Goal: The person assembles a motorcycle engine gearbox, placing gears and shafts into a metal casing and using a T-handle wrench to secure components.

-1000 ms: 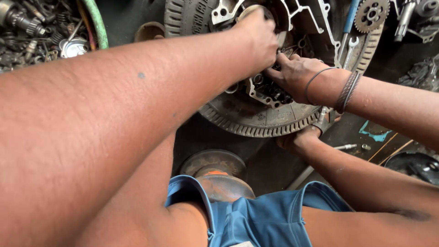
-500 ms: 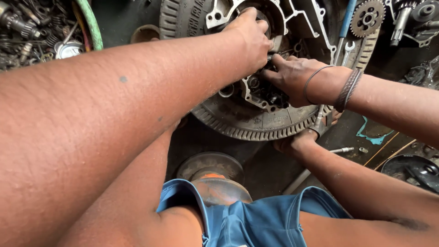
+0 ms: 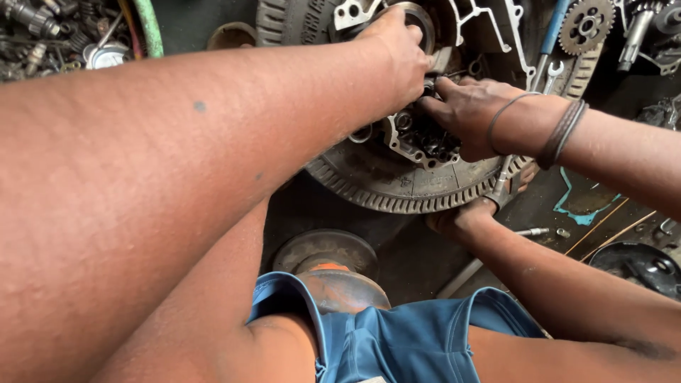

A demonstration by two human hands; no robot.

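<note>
— Where are you looking from?
— Your one head camera sits above your knees, facing steeply down and forward, very near your left forearm (image 3: 177, 184); the toothed flywheel (image 3: 397, 177) lies ahead, perhaps on the floor.

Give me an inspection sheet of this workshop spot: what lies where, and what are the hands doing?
Surface: dark, oily floor.
Job's things: metal casing lying on toothed disc.
Clutter: heap of small metal parts, sprocket, spanner, rusty drum.
Hands: left hand pressed on the casing; right hand grips the disc's rim; a third hand with wristbands works at the casing.
Cables: green hose.
Surroundings: blue shorts.
</note>
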